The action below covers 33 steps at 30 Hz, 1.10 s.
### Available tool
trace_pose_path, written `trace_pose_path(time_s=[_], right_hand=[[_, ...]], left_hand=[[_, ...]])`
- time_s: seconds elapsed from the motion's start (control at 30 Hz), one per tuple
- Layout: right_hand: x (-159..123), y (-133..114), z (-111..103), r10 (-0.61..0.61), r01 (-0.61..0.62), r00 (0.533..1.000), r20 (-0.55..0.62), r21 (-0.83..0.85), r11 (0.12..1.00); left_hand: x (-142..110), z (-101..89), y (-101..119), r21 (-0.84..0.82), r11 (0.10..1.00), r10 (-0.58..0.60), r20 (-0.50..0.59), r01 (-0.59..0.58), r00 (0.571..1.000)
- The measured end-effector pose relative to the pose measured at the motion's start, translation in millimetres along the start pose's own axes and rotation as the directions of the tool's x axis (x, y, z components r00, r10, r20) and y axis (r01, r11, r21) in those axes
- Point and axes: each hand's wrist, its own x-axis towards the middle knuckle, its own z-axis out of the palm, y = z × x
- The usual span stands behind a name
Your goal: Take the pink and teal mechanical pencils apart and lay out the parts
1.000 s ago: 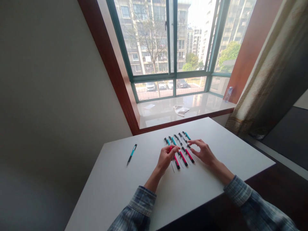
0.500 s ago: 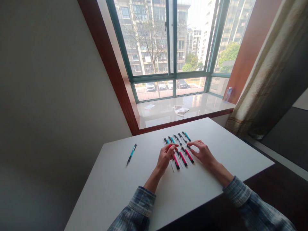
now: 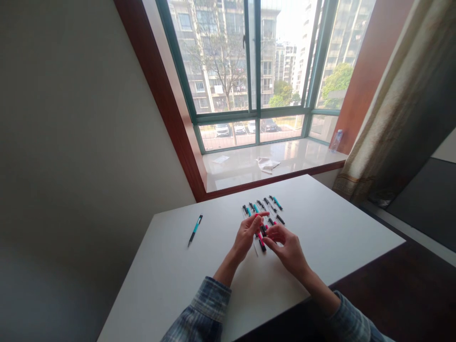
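My left hand [image 3: 246,236] is closed in a pinch on a small pink pen part, mostly hidden by the fingers. Close by on the right, my right hand [image 3: 287,244] has its thumb and fingertips drawn together; what they hold, if anything, is too small to make out. Below and behind both hands lie rows of pen parts. Among them are a pink pen barrel [image 3: 261,242] with a black end, a black grip piece [image 3: 280,219] and a turquoise pen piece [image 3: 278,203]. My right hand covers part of the rows.
A turquoise and black pen [image 3: 195,231] lies apart on the left of the white table [image 3: 160,289]. Behind the table, a windowsill [image 3: 231,178] bears a crumpled cloth [image 3: 268,165], a paper and a clear bottle [image 3: 336,140]. A curtain [image 3: 377,109] hangs at the right.
My right hand has moved left and toward me, from the right side of the pen parts to beside my left hand. My left hand has barely moved.
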Motion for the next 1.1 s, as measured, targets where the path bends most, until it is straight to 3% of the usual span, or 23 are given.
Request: trace_pose_path(time_s=[0.17, 0.4, 0.77, 1.1], right_hand=[[-2.4, 2.0, 8.9, 0.030, -0.026, 0.999, -0.032, 0.091, 0.996], [-3.3, 10.5, 5.0, 0.107, -0.091, 0.991, -0.080, 0.183, 0.979], [-0.2, 7.2, -11.9, 0.149, -0.131, 0.982, -0.116, 0.147, 0.980], [25.1, -13.6, -29.2, 0.063, -0.032, 0.977, -0.201, 0.153, 0.988]], left_hand=[[-0.7, 3.8, 1.8, -0.013, 0.999, -0.035, 0.041, 0.035, 0.999], [3.2, 3.7, 0.8, -0.065, 0.995, 0.070, -0.163, -0.082, 0.984], [0.5, -2.5, -3.5, -0.049, 0.997, 0.050, -0.200, -0.061, 0.978], [-11.6, 0.2, -10.3, -0.136, 0.987, -0.116, -0.199, 0.090, 0.973]])
